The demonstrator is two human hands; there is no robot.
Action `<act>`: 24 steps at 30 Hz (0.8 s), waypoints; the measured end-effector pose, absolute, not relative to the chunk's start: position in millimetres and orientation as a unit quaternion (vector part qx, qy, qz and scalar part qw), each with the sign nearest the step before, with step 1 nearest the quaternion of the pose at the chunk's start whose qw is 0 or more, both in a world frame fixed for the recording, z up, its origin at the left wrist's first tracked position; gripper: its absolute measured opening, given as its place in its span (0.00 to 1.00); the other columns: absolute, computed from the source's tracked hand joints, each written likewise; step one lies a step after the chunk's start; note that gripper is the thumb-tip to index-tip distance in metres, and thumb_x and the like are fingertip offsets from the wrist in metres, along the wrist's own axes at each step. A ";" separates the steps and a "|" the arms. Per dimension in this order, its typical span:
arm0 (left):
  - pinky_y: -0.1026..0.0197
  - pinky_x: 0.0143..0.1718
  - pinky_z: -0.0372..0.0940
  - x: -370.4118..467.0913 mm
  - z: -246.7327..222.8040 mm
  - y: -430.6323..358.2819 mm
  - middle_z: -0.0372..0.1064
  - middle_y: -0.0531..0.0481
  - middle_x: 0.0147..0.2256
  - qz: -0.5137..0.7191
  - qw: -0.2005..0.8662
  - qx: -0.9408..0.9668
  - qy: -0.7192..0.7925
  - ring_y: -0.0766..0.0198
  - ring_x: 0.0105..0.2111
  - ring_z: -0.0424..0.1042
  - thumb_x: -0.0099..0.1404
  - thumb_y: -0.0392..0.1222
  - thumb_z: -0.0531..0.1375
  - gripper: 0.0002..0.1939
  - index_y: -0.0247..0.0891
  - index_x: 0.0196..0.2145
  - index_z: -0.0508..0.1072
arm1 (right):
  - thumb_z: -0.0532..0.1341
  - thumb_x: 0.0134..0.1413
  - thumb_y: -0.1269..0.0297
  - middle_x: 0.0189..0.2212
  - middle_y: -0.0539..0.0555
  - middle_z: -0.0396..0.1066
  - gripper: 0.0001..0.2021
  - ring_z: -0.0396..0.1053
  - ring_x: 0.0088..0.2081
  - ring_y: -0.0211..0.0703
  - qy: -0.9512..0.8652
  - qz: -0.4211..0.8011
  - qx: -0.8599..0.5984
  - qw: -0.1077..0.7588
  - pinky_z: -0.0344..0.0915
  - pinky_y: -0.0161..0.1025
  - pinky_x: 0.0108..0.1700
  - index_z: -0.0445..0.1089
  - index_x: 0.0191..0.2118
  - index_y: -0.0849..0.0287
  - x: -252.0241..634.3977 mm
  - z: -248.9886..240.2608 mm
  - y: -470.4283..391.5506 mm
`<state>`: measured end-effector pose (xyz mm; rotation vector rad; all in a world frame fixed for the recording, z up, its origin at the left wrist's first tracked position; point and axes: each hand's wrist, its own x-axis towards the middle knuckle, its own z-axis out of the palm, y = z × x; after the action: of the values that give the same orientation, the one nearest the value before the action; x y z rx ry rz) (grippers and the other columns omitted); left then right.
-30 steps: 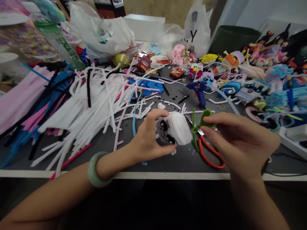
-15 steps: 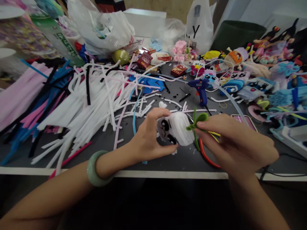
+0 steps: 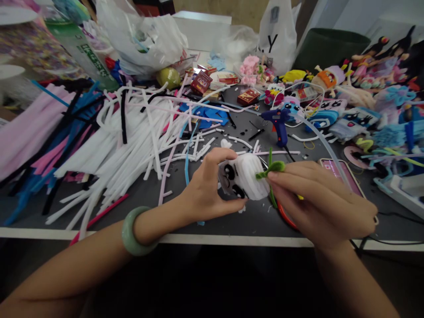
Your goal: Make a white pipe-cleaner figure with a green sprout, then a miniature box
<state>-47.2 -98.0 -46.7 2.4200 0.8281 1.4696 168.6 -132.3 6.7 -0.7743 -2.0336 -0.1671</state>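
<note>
Left hand (image 3: pixel 205 187) holds white fuzzy block (image 3: pixel 253 176); right hand (image 3: pixel 321 198) pinches green leaf-shaped piece (image 3: pixel 276 166) at its end.

Left thumb and fingers spread in a wide C, closed on the block's opposite sides, likely so its ridged end stays exposed toward the right hand. Right fingertips pressed together on the green piece, tip pointing left over that end; contact unclear. Pinch near the tip probably for fine aim. Red handle (image 3: pixel 285 216) just below right fingers, mostly hidden; glue gun (image 3: pixel 278 123) beyond both hands, seemingly parked within reach; white pipe cleaners (image 3: pixel 115 145) heaped left of left hand, apparently out of the way.
</note>
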 end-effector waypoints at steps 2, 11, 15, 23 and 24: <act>0.48 0.49 0.69 -47.1 -46.8 -97.8 0.62 0.42 0.48 0.495 0.095 0.818 0.277 0.53 0.48 0.67 0.49 0.41 0.71 0.43 0.42 0.58 0.54 | 0.67 0.52 0.77 0.37 0.51 0.79 0.17 0.76 0.37 0.43 -0.829 -0.087 -0.312 0.456 0.75 0.43 0.41 0.74 0.47 0.54 168.1 7.0 -133.1; 0.49 0.48 0.69 -47.3 -47.3 -99.1 0.62 0.42 0.49 0.491 0.104 0.817 0.285 0.53 0.48 0.68 0.49 0.41 0.71 0.43 0.43 0.58 0.54 | 0.67 0.52 0.76 0.34 0.51 0.79 0.14 0.77 0.35 0.43 -0.833 -0.086 -0.310 0.450 0.76 0.42 0.39 0.76 0.44 0.55 165.5 10.8 -133.6; 0.49 0.48 0.69 -47.3 -47.7 -98.7 0.62 0.43 0.49 0.493 0.102 0.816 0.283 0.53 0.48 0.68 0.48 0.41 0.71 0.44 0.43 0.58 0.54 | 0.67 0.52 0.76 0.34 0.51 0.79 0.14 0.76 0.35 0.43 -0.833 -0.090 -0.307 0.452 0.76 0.42 0.39 0.76 0.44 0.55 165.6 9.5 -133.8; 0.49 0.47 0.70 -47.7 -48.2 -98.8 0.62 0.42 0.48 0.492 0.094 0.817 0.285 0.53 0.48 0.68 0.48 0.41 0.71 0.44 0.41 0.59 0.54 | 0.66 0.53 0.76 0.35 0.53 0.79 0.11 0.76 0.35 0.43 -0.843 -0.077 -0.302 0.438 0.75 0.42 0.39 0.76 0.41 0.56 165.1 11.0 -133.3; 0.49 0.47 0.70 -47.8 -48.3 -98.9 0.62 0.42 0.48 0.492 0.093 0.817 0.285 0.52 0.48 0.68 0.48 0.40 0.71 0.44 0.41 0.59 0.54 | 0.66 0.54 0.76 0.34 0.53 0.79 0.11 0.76 0.35 0.43 -0.844 -0.078 -0.304 0.436 0.75 0.42 0.39 0.76 0.41 0.56 164.8 11.4 -133.3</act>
<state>-47.8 -98.9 -48.3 2.4264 0.8449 1.4613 164.8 -133.3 11.4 -0.7558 -2.0988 -0.1942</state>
